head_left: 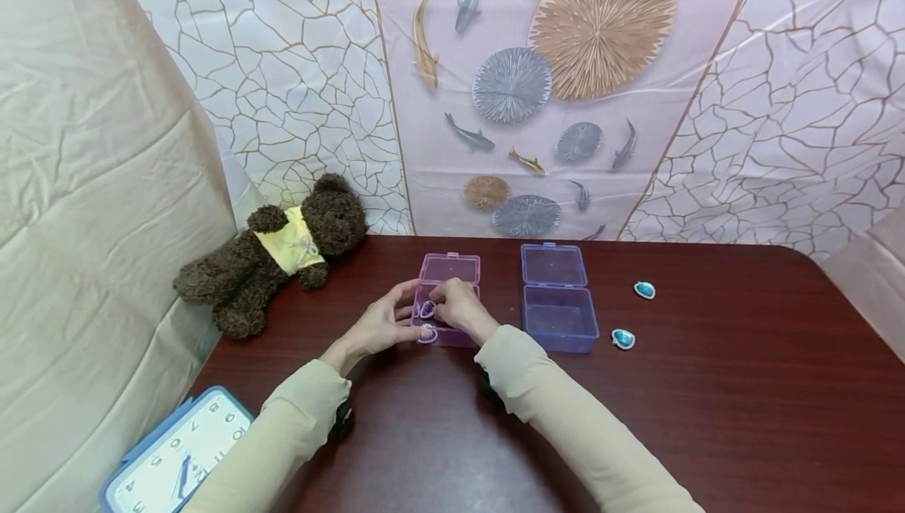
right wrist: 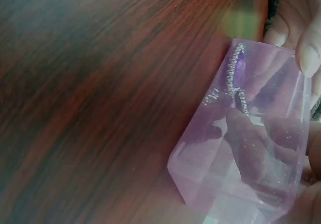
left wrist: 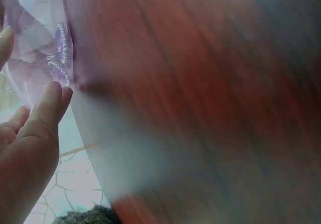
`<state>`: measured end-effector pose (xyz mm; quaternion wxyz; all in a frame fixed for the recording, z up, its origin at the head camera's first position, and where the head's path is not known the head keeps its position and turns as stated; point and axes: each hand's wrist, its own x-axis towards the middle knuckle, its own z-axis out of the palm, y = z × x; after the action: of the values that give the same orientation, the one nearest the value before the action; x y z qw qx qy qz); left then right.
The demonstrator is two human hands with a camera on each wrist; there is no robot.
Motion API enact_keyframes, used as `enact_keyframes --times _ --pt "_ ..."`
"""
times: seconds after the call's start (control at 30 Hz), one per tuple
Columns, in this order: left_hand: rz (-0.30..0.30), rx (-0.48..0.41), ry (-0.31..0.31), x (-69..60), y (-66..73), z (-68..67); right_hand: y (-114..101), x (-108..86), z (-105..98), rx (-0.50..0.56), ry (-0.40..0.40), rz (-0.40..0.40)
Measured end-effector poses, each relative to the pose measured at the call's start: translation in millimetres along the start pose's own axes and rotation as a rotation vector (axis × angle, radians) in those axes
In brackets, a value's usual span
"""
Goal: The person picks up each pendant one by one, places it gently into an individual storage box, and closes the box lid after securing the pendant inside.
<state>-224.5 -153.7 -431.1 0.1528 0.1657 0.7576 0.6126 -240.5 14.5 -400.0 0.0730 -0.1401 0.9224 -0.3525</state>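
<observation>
A pink transparent plastic box (head_left: 456,337) stands on the table with its lid (head_left: 451,268) tipped open at the back. My left hand (head_left: 382,323) holds its left end, thumb at the front and fingers behind. My right hand (head_left: 463,309) reaches down inside, its fingertips pinching a purple gem (head_left: 427,309) with a beaded silver rim. Through the wall, in the right wrist view, a purple gem (right wrist: 239,73) shows near the corner, with a second beaded edge by the fingertips. Part of the box's inside is hidden by my right hand.
Right of the pink box stands an open blue transparent box (head_left: 558,320). Two teal gems, one farther back (head_left: 644,290) and one nearer (head_left: 623,338), lie beyond it. A brown teddy bear (head_left: 243,281) lies at left; a blue-framed clock (head_left: 184,454) is at front left.
</observation>
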Motion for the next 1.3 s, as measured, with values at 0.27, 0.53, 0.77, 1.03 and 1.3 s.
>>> enact_keyframes --times 0.27,0.53,0.77,1.03,1.3 --pt "-0.007 0.003 0.012 0.4 1.3 4.0 -0.6 -7.9 -8.1 -0.018 0.006 -0.048" --pt "-0.005 0.006 0.020 2.4 -2.0 8.1 11.4 -19.3 -25.4 0.019 0.057 -0.100" --pt "0.017 0.030 0.002 4.3 -3.7 9.9 49.4 -55.3 -81.9 0.347 0.191 -0.191" --pt "0.134 0.046 0.131 2.7 38.8 41.4 142.1 -107.7 -148.3 0.355 0.335 -0.062" --pt "0.099 -0.109 -0.015 19.4 58.1 124.7 195.0 -128.5 -153.7 0.345 0.161 0.113"
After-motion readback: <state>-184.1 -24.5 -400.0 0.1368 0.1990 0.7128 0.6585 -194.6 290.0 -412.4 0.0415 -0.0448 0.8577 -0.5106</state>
